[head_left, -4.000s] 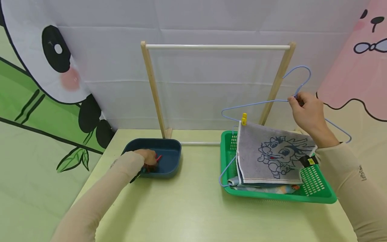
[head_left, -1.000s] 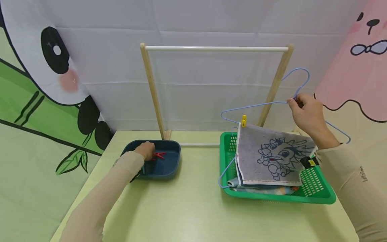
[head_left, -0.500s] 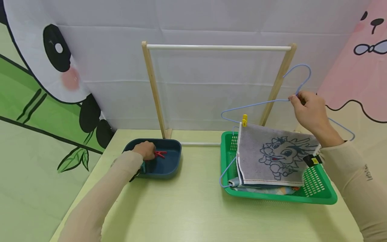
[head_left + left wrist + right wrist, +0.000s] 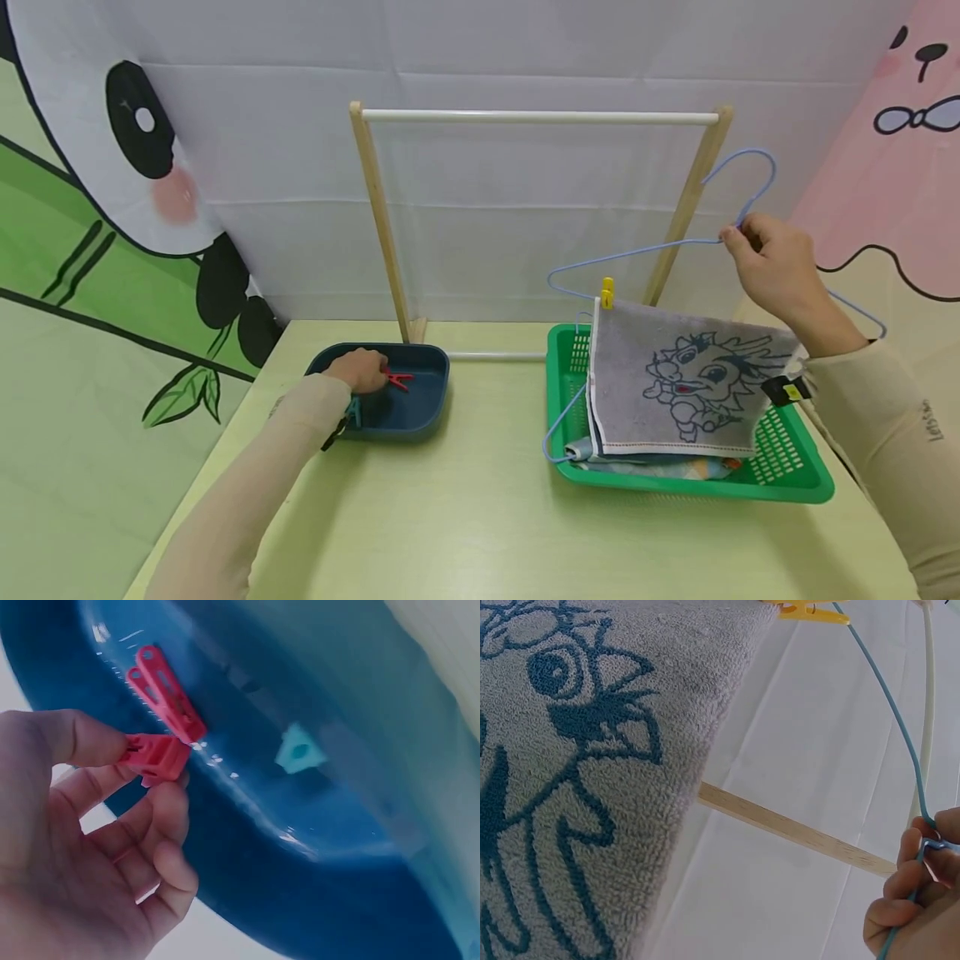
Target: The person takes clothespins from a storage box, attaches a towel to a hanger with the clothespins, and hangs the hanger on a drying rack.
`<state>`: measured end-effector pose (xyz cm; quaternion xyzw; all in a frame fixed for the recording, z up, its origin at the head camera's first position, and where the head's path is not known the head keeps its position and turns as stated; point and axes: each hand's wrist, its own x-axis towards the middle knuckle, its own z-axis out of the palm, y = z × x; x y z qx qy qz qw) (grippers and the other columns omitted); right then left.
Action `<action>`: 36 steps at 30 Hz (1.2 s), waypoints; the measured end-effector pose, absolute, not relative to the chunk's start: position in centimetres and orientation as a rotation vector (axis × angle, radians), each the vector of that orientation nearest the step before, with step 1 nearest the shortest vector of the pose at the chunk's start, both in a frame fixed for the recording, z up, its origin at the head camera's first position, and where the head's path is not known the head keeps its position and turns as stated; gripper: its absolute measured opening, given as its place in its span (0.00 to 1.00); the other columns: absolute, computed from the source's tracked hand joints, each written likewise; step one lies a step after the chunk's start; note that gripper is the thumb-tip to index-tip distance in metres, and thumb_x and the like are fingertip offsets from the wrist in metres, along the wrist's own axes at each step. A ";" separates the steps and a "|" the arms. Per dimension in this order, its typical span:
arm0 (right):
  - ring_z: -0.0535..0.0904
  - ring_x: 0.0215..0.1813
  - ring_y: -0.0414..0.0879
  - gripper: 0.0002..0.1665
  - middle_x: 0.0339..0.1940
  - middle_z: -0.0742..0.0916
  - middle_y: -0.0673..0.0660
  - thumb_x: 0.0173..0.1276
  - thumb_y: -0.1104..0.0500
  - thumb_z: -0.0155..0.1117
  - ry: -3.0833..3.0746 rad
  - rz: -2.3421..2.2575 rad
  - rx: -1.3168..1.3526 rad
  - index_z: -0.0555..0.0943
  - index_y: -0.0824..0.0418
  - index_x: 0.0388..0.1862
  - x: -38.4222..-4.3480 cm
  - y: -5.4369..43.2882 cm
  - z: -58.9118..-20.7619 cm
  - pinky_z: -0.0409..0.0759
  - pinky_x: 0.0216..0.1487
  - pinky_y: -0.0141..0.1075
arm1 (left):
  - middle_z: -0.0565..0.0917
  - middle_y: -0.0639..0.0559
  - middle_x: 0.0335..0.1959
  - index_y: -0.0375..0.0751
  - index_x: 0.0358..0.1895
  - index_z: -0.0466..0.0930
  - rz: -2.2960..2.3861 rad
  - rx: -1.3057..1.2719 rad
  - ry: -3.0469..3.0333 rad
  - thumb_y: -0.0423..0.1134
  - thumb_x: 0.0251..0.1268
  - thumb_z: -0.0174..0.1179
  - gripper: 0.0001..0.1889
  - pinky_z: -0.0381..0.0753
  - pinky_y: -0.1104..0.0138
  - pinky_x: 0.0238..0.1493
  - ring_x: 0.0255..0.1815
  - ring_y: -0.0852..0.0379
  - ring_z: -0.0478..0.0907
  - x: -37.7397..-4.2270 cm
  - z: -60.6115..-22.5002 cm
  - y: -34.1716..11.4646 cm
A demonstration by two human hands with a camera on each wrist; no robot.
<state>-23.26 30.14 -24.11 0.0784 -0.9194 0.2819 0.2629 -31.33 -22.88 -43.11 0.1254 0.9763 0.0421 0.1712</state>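
Observation:
Over the dark blue basin (image 4: pixel 420 417), my left hand (image 4: pixel 362 371) pinches a red clothespin (image 4: pixel 157 757) between thumb and fingers. A second red clothespin (image 4: pixel 169 694) lies in the basin right beside it, and a teal clothespin (image 4: pixel 298 750) is also in there. My right hand (image 4: pixel 776 267) grips a blue wire hanger (image 4: pixel 637 253) just below its hook. From the hanger hangs a grey towel (image 4: pixel 622 375) with a dragon drawing, fastened at its left corner by a yellow clothespin (image 4: pixel 607 293). The towel's top right corner is partly hidden behind my right wrist.
Below the towel stands a green basket (image 4: pixel 795 475) with folded cloths (image 4: pixel 660 469) and another blue hanger (image 4: pixel 557 442) in it. A wooden rack with a white top bar (image 4: pixel 540 117) stands at the back of the table (image 4: pixel 465 517).
My left hand has drawn back slightly to the left inside the basin, and the red clothespins show more. My right hand has raised the hanger a little and shifted right.

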 end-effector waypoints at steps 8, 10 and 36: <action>0.63 0.22 0.48 0.24 0.28 0.77 0.58 0.75 0.45 0.44 -2.524 0.752 0.181 0.77 0.64 0.41 -23.1 30.5 -23.2 0.59 0.21 0.36 | 0.76 0.46 0.26 0.38 0.33 0.76 0.230 0.431 2.797 0.40 0.73 0.47 0.12 0.70 0.59 0.31 0.26 0.52 0.70 -31.7 -42.2 -22.0; 0.63 0.22 0.48 0.25 0.31 0.79 0.57 0.75 0.45 0.44 -2.521 0.755 0.175 0.77 0.64 0.43 -23.1 30.6 -22.9 0.59 0.22 0.36 | 0.73 0.48 0.22 0.41 0.29 0.73 0.249 0.464 2.790 0.40 0.74 0.46 0.13 0.67 0.61 0.29 0.22 0.53 0.67 -31.7 -41.9 -21.8; 0.65 0.25 0.42 0.22 0.24 0.76 0.43 0.74 0.47 0.47 -2.425 0.819 0.108 0.78 0.65 0.41 -23.0 30.8 -20.5 0.62 0.24 0.32 | 0.80 0.47 0.34 0.40 0.49 0.74 0.399 0.547 2.820 0.42 0.72 0.50 0.11 0.73 0.58 0.35 0.27 0.53 0.74 -31.4 -40.3 -19.1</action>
